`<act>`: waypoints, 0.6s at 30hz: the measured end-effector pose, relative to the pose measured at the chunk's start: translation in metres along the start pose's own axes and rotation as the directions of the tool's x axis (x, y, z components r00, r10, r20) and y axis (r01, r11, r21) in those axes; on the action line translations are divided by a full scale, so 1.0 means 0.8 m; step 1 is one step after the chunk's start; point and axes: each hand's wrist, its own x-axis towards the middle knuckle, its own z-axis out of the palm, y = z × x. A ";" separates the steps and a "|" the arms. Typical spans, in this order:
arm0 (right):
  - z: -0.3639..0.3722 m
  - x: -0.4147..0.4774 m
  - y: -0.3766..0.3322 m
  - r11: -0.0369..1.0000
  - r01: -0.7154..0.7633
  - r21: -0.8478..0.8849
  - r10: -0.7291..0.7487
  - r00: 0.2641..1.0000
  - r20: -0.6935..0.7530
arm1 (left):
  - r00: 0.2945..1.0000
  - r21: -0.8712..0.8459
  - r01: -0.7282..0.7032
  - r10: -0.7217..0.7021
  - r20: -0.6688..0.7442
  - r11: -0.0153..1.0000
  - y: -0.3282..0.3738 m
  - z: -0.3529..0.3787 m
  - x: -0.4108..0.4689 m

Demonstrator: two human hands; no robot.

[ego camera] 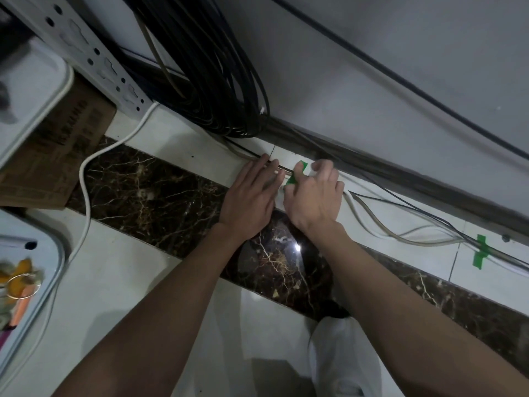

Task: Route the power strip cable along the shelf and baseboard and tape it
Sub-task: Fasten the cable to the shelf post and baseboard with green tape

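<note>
My left hand (249,202) lies flat on the white floor tile, its straight fingers pressing the cables (369,216) down beside the dark baseboard (415,181). Right beside it, my right hand (315,202) has its fingers curled down on a strip of green tape (292,179) laid across those cables. The white power strip cable (83,179) comes from the foot of the perforated shelf post (94,58) and loops over the floor to the left. Another green tape strip (482,252) holds the cables to the tile at the far right.
A thick coil of black cables (217,81) hangs against the wall above my hands. A cardboard box (60,150) and white plastic bins (31,90) stand at the left. A white shoe (343,359) rests on the floor below my right arm.
</note>
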 end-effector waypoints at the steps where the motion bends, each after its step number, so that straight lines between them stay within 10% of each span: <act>1: 0.000 0.000 0.000 1.000 0.007 -0.013 -0.007 1.000 0.008 | 1.000 0.005 -0.002 0.002 0.006 1.000 -0.001 0.000 0.000; 18: -0.009 0.007 0.021 0.995 0.007 0.095 -0.017 0.994 0.109 | 0.997 0.033 -0.025 0.023 0.077 0.999 -0.001 -0.011 0.001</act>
